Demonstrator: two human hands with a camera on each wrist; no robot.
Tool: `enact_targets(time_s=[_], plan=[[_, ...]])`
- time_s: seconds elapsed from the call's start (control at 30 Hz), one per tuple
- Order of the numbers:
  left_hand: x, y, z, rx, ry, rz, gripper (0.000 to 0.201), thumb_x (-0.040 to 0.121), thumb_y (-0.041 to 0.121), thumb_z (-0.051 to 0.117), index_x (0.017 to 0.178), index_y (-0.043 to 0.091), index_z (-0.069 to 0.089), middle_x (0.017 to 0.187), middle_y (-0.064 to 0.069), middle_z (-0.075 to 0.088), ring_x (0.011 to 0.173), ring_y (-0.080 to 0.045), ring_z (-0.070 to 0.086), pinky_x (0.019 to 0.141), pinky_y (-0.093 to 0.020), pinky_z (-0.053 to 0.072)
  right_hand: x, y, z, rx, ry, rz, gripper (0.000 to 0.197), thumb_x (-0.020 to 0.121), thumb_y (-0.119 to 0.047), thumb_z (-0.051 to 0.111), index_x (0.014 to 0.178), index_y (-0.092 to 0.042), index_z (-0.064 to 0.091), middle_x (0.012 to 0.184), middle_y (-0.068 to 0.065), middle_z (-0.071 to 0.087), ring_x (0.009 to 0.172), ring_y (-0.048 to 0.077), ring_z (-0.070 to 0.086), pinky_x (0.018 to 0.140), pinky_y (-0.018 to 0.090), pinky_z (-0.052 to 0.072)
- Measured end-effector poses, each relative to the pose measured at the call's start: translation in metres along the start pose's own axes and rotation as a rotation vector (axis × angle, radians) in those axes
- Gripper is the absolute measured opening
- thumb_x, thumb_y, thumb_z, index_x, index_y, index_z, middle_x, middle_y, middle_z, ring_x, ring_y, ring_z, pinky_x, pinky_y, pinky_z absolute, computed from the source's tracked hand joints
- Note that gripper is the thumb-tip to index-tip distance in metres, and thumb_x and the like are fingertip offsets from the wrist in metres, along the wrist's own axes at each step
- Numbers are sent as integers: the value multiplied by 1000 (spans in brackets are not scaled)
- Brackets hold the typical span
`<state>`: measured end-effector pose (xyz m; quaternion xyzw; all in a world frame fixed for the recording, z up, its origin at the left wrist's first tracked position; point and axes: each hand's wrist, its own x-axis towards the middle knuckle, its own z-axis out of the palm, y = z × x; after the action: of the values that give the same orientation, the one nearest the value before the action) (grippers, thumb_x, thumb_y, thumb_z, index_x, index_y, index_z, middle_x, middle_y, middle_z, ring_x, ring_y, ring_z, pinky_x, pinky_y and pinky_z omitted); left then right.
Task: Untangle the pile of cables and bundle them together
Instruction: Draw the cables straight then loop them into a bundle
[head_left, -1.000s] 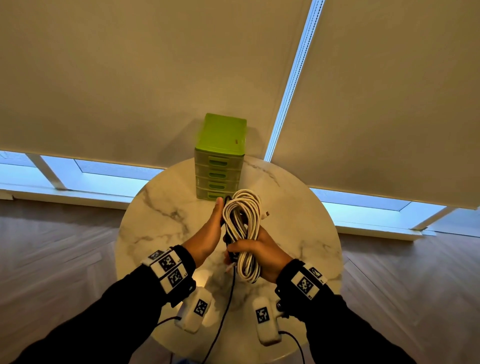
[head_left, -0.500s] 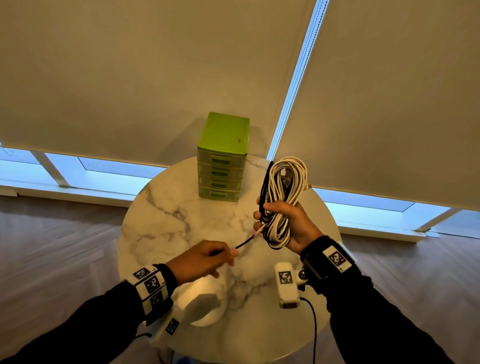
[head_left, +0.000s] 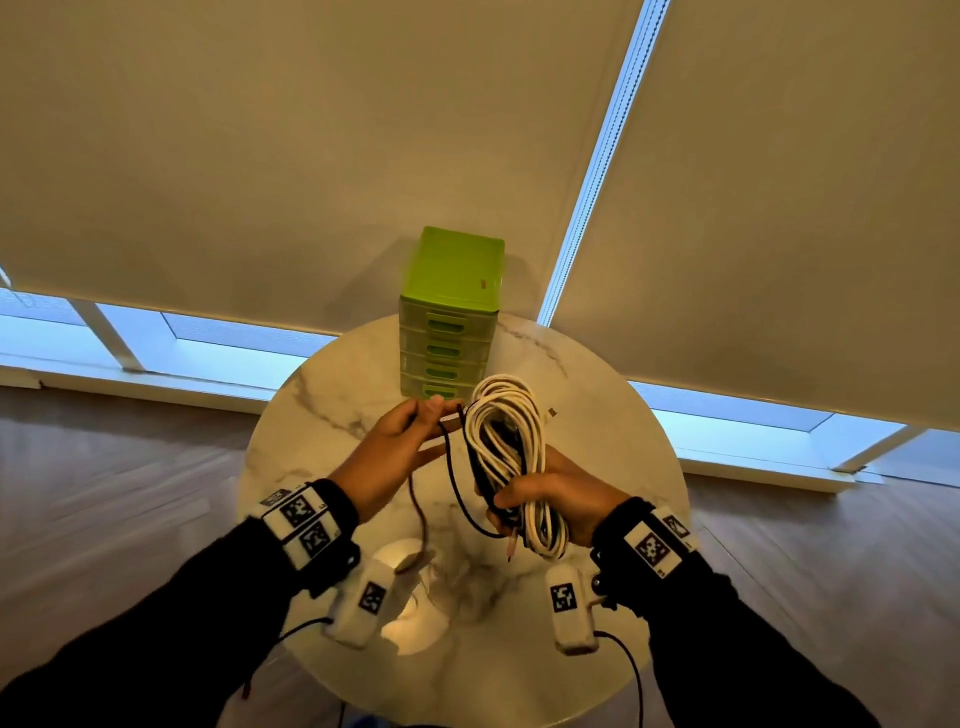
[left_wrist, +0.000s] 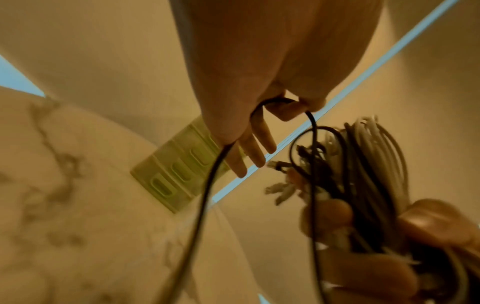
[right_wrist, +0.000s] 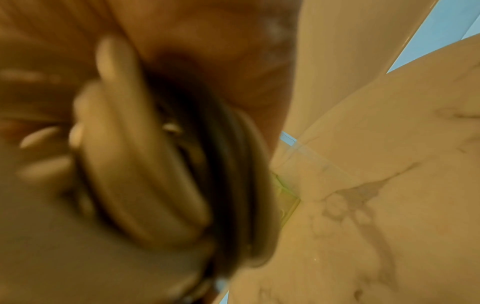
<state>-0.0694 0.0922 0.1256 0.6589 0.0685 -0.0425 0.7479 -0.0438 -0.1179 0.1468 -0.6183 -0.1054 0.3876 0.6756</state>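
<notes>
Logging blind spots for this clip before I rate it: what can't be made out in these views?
- Right wrist view: the cable bundle is blurred at close range; cables cannot be counted.
- Head view: how the right hand has its fingers around the coil is hidden by the cables.
- Head and left wrist views: the black cable pinched by the left hand disappears into the bundle; its tangling is unclear.
- Head view: the drawer unit contents are unseen.

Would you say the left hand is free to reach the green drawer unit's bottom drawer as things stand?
Probably not yet: the left hand pinches the black cable, though the green drawer unit stands just beyond its fingertips with nothing between.
</notes>
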Motion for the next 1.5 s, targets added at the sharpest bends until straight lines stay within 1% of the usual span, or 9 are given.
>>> enact_targets(time_s=[0.17, 0.47, 0.7, 0.8, 0.9, 1.03, 1.17, 1.33, 1.5], plan=[[16, -4, 30, -361, 155, -107, 48, 107, 40, 40, 132, 2, 53, 125, -20, 68, 117, -33, 66, 100, -50, 52, 12, 7, 16, -67, 42, -31, 50, 77, 10, 64, 124, -4, 57, 88, 21, 64, 73, 32, 64, 63, 37, 56], [17, 3, 43, -542, 245, -161, 45, 105, 42, 44, 136, 10, 50, 124, -19, 68, 104, -29, 72, 72, -38, 60, 18, 5, 18, -272, 92, -27, 49, 76, -2, 74, 122, -9, 60, 105, 13, 74, 92, 29, 72, 84, 42, 60], [11, 14, 45, -690, 35, -119, 62, 106, 50, 30, 110, 11, 78, 127, -19, 68, 117, -30, 66, 100, -46, 48, 12, 7, 16, -80, 74, -50, 38, 79, 12, 63, 116, 6, 59, 93, 23, 68, 86, 37, 69, 79, 48, 59], [14, 13, 36, -528, 86, -80, 50, 103, 51, 36, 123, 14, 64, 133, -11, 62, 126, -26, 56, 110, -43, 40, 12, 7, 16, -12, 110, -94, 30, 78, 12, 61, 108, 6, 59, 85, 23, 62, 73, 34, 64, 71, 47, 57], [9, -4, 28, -267, 79, -102, 52, 95, 57, 41, 136, 26, 46, 141, 0, 54, 132, -21, 49, 114, -44, 36, 16, 1, 11, 99, 185, -145, 26, 77, 9, 62, 103, 5, 60, 84, 22, 60, 72, 33, 62, 79, 55, 57], [-19, -36, 23, 70, -300, -206, 54, 100, 58, 33, 137, 23, 52, 129, -2, 67, 122, -17, 62, 109, -35, 43, 21, -9, 0, 239, 326, -226, 44, 73, 5, 66, 115, 5, 56, 85, 19, 63, 86, 38, 67, 92, 72, 47], [-32, -47, 22, 324, -433, -139, 55, 103, 56, 32, 103, 16, 70, 75, 10, 60, 74, -12, 55, 77, -25, 47, 20, -19, -5, 382, 265, -230, 27, 89, 8, 54, 115, 2, 54, 82, 14, 68, 93, 40, 70, 96, 68, 47], [-23, -43, 13, 587, -333, -8, 42, 96, 61, 47, 81, 30, 69, 75, 14, 59, 70, 1, 52, 72, -18, 41, 15, -17, 0, 534, 147, -122, 28, 77, -6, 64, 104, 0, 57, 79, 15, 57, 70, 24, 63, 71, 37, 57], [-15, -33, -15, 747, -254, 28, 48, 84, 61, 68, 66, 18, 60, 58, 9, 49, 57, -3, 44, 59, -12, 38, 8, -18, -6, 350, 145, -184, 20, 81, -2, 65, 100, 0, 58, 85, 16, 54, 68, 26, 57, 65, 37, 51]])
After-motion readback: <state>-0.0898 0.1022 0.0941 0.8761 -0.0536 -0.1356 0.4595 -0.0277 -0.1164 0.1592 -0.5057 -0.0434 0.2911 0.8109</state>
